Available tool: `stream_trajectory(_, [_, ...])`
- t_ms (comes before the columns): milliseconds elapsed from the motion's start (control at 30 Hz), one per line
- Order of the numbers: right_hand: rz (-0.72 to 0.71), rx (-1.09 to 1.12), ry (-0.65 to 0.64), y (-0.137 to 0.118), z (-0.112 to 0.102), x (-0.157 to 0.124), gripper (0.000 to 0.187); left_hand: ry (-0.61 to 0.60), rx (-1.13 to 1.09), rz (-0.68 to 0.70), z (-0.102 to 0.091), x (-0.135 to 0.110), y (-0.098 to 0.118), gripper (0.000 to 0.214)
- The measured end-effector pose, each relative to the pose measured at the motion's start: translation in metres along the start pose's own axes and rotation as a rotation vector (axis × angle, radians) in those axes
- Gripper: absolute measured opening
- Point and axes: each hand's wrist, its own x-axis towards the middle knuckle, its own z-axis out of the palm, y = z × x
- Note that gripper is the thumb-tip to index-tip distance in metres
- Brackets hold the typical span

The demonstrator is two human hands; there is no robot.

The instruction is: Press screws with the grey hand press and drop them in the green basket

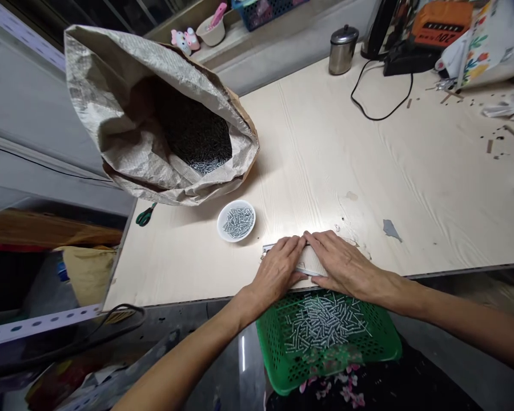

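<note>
My left hand point(278, 268) and my right hand point(342, 264) lie flat, fingers stretched out, side by side near the front edge of the pale wooden table point(325, 160). Their fingertips meet over a thin flat strip or sheet point(269, 249) that they press onto the tabletop; most of it is hidden under the hands. Just below the hands, off the table's edge, sits a green perforated basket point(282, 365) holding several small silvery screws point(321, 322). A small white bowl point(236, 220) with more screws stands left of and behind my left hand.
A big open paper sack point(124, 114) of dark screws leans at the table's back left. Green-handled scissors point(145, 215) lie at the left edge. A steel lidded pot point(342, 50), a black cable point(381, 108) and scattered bits occupy the back right.
</note>
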Motion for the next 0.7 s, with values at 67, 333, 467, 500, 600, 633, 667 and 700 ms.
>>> stream_trajectory(67, [0.052,-0.049,0.009,-0.002,-0.002,0.001,0.066,-0.044,-0.017,-0.007,-0.002,0.008,-0.005,0.058])
stream_trajectory(333, [-0.022,-0.128,-0.042,0.001,0.001,0.023,0.018,0.069,-0.077,-0.089,0.011,0.011,-0.012,0.027])
stream_trajectory(467, [-0.027,-0.106,-0.051,0.009,-0.007,0.024,0.009,0.185,0.007,-0.109,0.023,0.0,-0.002,0.024])
stream_trajectory(500, [-0.029,-0.088,-0.054,0.012,-0.012,0.024,0.019,0.236,0.027,-0.107,0.027,-0.004,0.003,0.024])
stream_trajectory(600, [-0.075,-0.045,-0.103,0.025,-0.022,0.029,0.035,0.354,0.011,-0.074,0.041,-0.018,0.024,0.027])
stream_trajectory(633, [-0.082,-0.056,-0.128,0.03,-0.023,0.033,0.025,0.368,-0.02,-0.067,0.045,-0.021,0.03,0.025])
stream_trajectory(667, [-0.073,-0.077,-0.125,0.034,-0.022,0.038,0.017,0.369,-0.058,-0.073,0.049,-0.022,0.036,0.023])
stream_trajectory(700, [-0.059,-0.105,-0.102,0.038,-0.02,0.045,0.016,0.364,-0.097,-0.088,0.053,-0.023,0.041,0.021])
